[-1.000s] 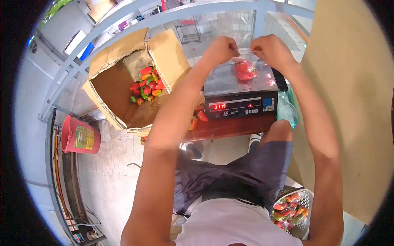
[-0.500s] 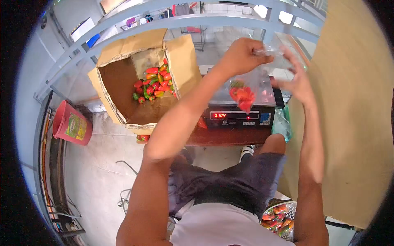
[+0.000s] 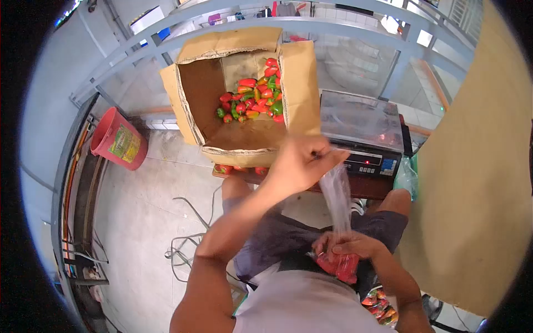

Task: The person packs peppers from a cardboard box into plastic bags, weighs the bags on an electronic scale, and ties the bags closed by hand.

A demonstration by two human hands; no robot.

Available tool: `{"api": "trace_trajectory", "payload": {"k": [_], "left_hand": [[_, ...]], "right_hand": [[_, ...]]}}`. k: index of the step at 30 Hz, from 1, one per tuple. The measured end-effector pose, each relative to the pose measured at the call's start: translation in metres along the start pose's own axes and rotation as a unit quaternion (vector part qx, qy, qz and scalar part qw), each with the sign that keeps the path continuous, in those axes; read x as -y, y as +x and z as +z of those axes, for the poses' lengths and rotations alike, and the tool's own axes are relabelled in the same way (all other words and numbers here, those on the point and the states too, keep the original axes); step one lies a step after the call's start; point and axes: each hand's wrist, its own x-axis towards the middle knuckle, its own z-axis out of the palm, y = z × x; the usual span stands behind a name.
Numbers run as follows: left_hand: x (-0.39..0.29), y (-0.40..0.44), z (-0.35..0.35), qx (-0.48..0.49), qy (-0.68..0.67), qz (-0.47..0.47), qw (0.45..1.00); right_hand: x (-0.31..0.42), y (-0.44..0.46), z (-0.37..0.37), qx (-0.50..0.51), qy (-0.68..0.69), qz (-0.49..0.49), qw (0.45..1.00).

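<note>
A clear plastic bag with red peppers at its bottom is stretched out above my lap. My left hand pinches the upper end of the bag, in front of the scale. Lower down, my right hand is closed around the bag just above the peppers. To the left of the scale, an open cardboard box holds several red, green and orange peppers.
A pink bucket stands on the floor at the left. Cords lie on the tiles. Bagged peppers are low beside my right arm. A tan panel rises at the right, and a metal railing crosses behind the box.
The bag of peppers has come off the scale and down over my lap. My right hand has dropped from the bag's top and closed near the peppers. The view has shifted left.
</note>
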Motion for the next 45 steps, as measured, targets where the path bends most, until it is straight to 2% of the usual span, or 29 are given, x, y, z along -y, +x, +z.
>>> {"api": "trace_trajectory", "payload": {"k": [2, 4, 6, 8, 10, 16, 17, 20, 21, 22, 24, 26, 27, 28, 29, 30, 31, 32, 34, 35, 37, 38, 39, 40, 41, 42, 43, 44, 45], "left_hand": [[0.002, -0.029, 0.001, -0.026, -0.087, -0.062, 0.994], [-0.024, -0.050, 0.007, -0.135, 0.135, 0.166, 0.967], [-0.062, -0.061, 0.023, 0.176, 0.057, 0.261, 0.947], [-0.033, -0.101, 0.061, 0.143, 0.133, 0.431, 0.881], [0.020, -0.107, 0.050, 0.325, 0.209, 0.331, 0.861], [-0.020, -0.121, 0.016, 0.348, 0.212, 0.210, 0.889], [-0.033, -0.119, 0.013, 0.341, 0.148, 0.131, 0.919], [-0.048, -0.125, 0.030, 0.276, -0.165, -0.094, 0.942], [-0.059, -0.135, 0.050, 0.226, -0.355, -0.129, 0.898], [-0.071, -0.131, 0.054, 0.307, -0.364, -0.207, 0.855], [-0.065, -0.153, 0.102, 0.333, -0.523, -0.172, 0.766], [-0.057, -0.154, 0.112, 0.331, -0.527, -0.092, 0.778], [-0.051, -0.153, 0.105, 0.307, -0.469, -0.042, 0.827], [-0.024, -0.149, 0.103, 0.310, -0.394, 0.001, 0.865], [0.002, -0.144, 0.101, 0.308, -0.316, 0.045, 0.896], [0.002, -0.125, 0.064, 0.377, -0.212, -0.083, 0.898], [0.012, -0.115, 0.045, 0.361, -0.060, -0.087, 0.927], [0.022, -0.106, 0.028, 0.208, 0.158, 0.158, 0.952], [-0.010, -0.094, 0.000, 0.175, 0.269, 0.150, 0.935], [-0.024, -0.095, -0.003, 0.175, 0.300, 0.125, 0.929], [-0.031, -0.124, 0.033, 0.059, 0.185, 0.219, 0.956], [-0.036, -0.144, 0.054, 0.131, 0.082, 0.079, 0.985], [-0.035, -0.156, 0.065, 0.225, -0.111, -0.069, 0.966], [-0.005, -0.165, 0.081, 0.102, -0.006, 0.053, 0.993], [0.014, -0.164, 0.076, 0.091, -0.023, 0.037, 0.995], [0.033, -0.162, 0.071, 0.080, -0.040, 0.021, 0.996], [0.036, -0.147, 0.039, 0.181, -0.179, -0.134, 0.958], [0.031, -0.134, 0.019, 0.140, -0.089, -0.119, 0.979], [0.029, -0.115, 0.005, 0.094, 0.047, 0.044, 0.993]], "right_hand": [[-0.017, -0.012, 0.009, -0.026, 0.032, 0.038, 0.998], [-0.024, -0.015, 0.015, -0.042, 0.050, 0.031, 0.997], [-0.026, -0.019, 0.026, -0.092, 0.021, 0.081, 0.992], [-0.021, -0.025, 0.036, -0.140, -0.013, 0.129, 0.982], [-0.008, -0.028, 0.040, -0.187, -0.054, 0.172, 0.966], [0.083, -0.040, 0.047, -0.152, -0.478, -0.090, 0.860], [0.098, -0.040, 0.048, -0.155, -0.512, -0.131, 0.835], [0.138, -0.033, 0.057, -0.263, -0.740, -0.257, 0.563], [0.144, -0.029, 0.061, -0.312, -0.728, -0.306, 0.528], [0.148, -0.021, 0.068, -0.359, -0.712, -0.352, 0.490], [0.149, -0.003, 0.067, -0.417, -0.645, -0.462, 0.444], [0.131, 0.007, 0.066, -0.418, -0.152, -0.574, 0.688], [0.124, 0.013, 0.069, -0.366, 0.123, -0.562, 0.732], [0.124, 0.022, 0.081, -0.377, 0.107, -0.555, 0.734], [0.123, 0.021, 0.078, -0.229, 0.129, -0.534, 0.804], [0.111, 0.016, 0.067, -0.197, 0.115, -0.484, 0.845], [0.096, 0.007, 0.051, -0.165, 0.100, -0.430, 0.882], [0.087, -0.006, 0.036, -0.213, -0.043, -0.380, 0.899], [0.075, -0.024, 0.009, -0.293, -0.323, -0.249, 0.865], [0.068, -0.017, 0.003, -0.370, -0.405, -0.274, 0.790], [0.072, 0.014, 0.024, -0.500, -0.314, -0.347, 0.729], [0.070, 0.026, 0.025, -0.486, -0.186, -0.443, 0.730], [0.076, 0.024, 0.029, -0.404, -0.111, -0.431, 0.799], [0.084, 0.022, 0.037, -0.318, -0.031, -0.410, 0.854], [0.090, 0.021, 0.041, -0.225, 0.050, -0.384, 0.894], [0.086, 0.022, 0.029, -0.148, 0.028, -0.374, 0.915], [0.086, 0.014, 0.026, -0.194, -0.059, -0.320, 0.926], [0.087, 0.005, 0.022, -0.236, -0.147, -0.261, 0.924], [0.088, 0.000, 0.020, -0.275, -0.233, -0.198, 0.911]]}}
